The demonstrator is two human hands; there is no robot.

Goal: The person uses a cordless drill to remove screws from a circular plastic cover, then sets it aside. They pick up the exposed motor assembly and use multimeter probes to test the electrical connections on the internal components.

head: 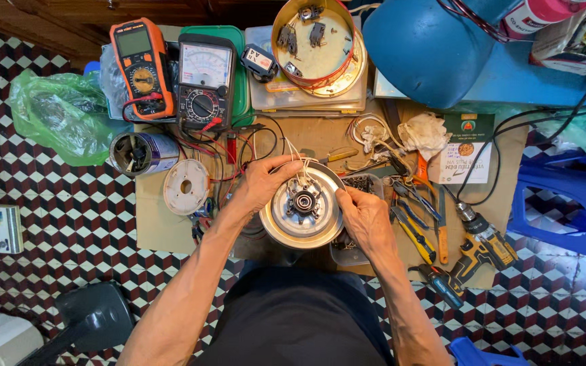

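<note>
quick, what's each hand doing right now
Left hand: closed on the rim of the round metal motor.
Right hand: fingers pinched at the motor's right edge, gripping it.

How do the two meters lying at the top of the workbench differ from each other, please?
The orange multimeter has an orange case and a small blank digital screen; the black meter beside it has a dark case and a wide white needle scale. The orange multimeter lies tilted with its top to the left; the black meter sits nearly square. Both have a round selector dial and red leads, and neither hand touches them.
</note>
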